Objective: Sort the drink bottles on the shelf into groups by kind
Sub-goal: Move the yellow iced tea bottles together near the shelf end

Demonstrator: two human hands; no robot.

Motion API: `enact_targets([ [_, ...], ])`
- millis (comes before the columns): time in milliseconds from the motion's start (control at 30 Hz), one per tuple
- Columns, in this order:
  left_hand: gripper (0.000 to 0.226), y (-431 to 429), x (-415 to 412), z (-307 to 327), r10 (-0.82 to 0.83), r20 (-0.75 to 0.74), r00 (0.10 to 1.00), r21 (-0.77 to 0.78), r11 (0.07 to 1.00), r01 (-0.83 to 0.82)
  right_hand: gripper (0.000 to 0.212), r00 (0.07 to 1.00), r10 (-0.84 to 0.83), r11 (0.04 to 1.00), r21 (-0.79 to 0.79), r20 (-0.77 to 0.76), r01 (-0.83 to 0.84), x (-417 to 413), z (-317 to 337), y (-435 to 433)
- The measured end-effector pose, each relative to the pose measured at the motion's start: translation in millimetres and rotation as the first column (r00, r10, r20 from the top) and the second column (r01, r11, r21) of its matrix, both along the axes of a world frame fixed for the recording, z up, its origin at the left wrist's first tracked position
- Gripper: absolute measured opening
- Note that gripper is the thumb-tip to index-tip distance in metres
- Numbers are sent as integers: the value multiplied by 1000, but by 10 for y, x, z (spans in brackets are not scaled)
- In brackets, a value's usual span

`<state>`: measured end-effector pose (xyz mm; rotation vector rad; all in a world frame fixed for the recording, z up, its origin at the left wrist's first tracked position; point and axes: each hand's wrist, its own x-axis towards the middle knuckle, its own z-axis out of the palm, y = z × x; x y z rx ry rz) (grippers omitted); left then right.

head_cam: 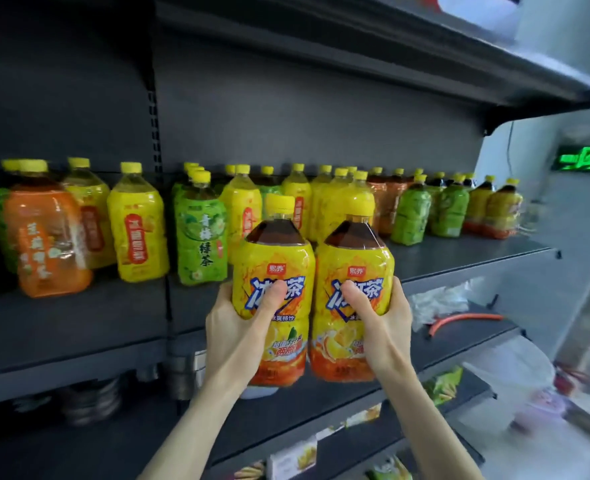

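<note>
The left hand [238, 327] grips one iced-tea bottle [273, 258], thumb across the label. The right hand [383, 323] grips a second iced-tea bottle [354, 258] the same way. Both stand upright, long axis vertical, close side by side, held in front of the shelf [460, 252]. Bottles that appear to match [503, 211], dark tea above a yellow label, stand at the shelf's far right end, up and right of the grip, so the right hand is nearer. Green-label bottles [411, 216] stand between. The fingers behind both bottles are hidden, the bases are blurred, and the rear rows cannot be made out.
</note>
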<state>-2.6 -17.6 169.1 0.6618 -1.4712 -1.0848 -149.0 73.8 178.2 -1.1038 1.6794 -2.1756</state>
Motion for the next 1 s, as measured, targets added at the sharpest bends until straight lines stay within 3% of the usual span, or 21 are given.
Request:
enact_targets([
  [200,58,242,-882,107,-74,2,997,-18,997,74,61,998,-55,998,-17,25,56,-849,49,295],
  [467,49,0,-2004,117,-118,-26,993,-14,993,118,59,995,-96,994,-46,12,96,-1927,59,71],
  [700,68,-370,-3006,172,-116,-69,991,-18,993,115,56,994,-110,993,-51,-29,108,-2898,154,-275],
  [1000,75,-524,-4178,253,-119,-47,992,-32,993,118,51,995,-103,992,-75,-14,102,-4048,197,-429],
])
